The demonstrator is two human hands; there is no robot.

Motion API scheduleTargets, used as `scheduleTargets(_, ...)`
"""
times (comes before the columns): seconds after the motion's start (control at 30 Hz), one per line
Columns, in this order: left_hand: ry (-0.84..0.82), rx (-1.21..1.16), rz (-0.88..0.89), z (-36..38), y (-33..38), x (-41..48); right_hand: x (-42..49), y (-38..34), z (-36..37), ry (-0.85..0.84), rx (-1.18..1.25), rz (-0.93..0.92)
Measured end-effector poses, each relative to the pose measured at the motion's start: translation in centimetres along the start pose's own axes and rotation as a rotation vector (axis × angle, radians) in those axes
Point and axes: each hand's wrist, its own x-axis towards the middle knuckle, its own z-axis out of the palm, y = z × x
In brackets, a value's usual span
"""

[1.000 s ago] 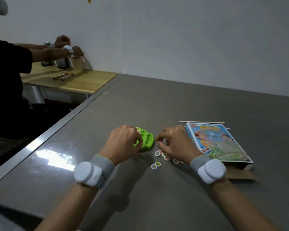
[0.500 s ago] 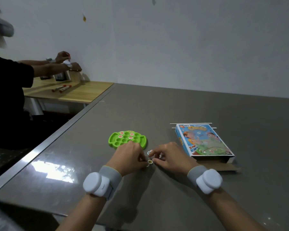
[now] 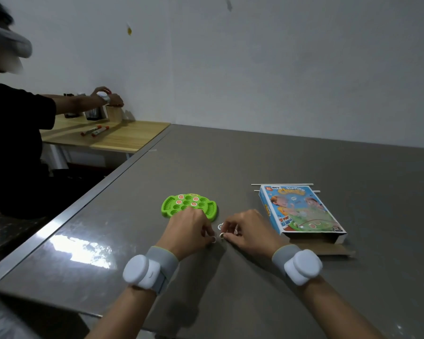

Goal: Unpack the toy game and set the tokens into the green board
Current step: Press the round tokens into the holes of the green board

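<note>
Wide grey bench [image 3: 255, 162] fills the view, and off to the left a second person in a black top [image 3: 12, 143] works at a wooden bench [image 3: 123, 135] with two markers [image 3: 94, 130] lying on it. Over on the right of the grey surface lies the blue game box [image 3: 301, 209], flat, its near end open with a cardboard flap [image 3: 323, 248] folded out toward us, and two thin white sticks [image 3: 282, 184] lie just behind its far edge. Centre stage, the green board [image 3: 189, 206] sits flat, four red-ringed tokens seated in its round wells, the rest of the wells showing green. Left hand [image 3: 189, 231] covers the board's near edge, fingers curled in and pinching a small white token [image 3: 214, 239] down by the bench. Right hand [image 3: 247, 231] is just beside it, fingers closed on another token [image 3: 222, 236], with a further loose token [image 3: 220, 226] lying between the hands. Both wrists carry white strapped devices [image 3: 142, 270].
</note>
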Motion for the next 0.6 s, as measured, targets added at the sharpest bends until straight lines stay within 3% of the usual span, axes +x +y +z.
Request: scheduleTargets(0.6,0.188,0.154,-0.234,-2.7,-7.2,2.0,6.8,-2.7,2.0,0.215,-0.063,-0.064)
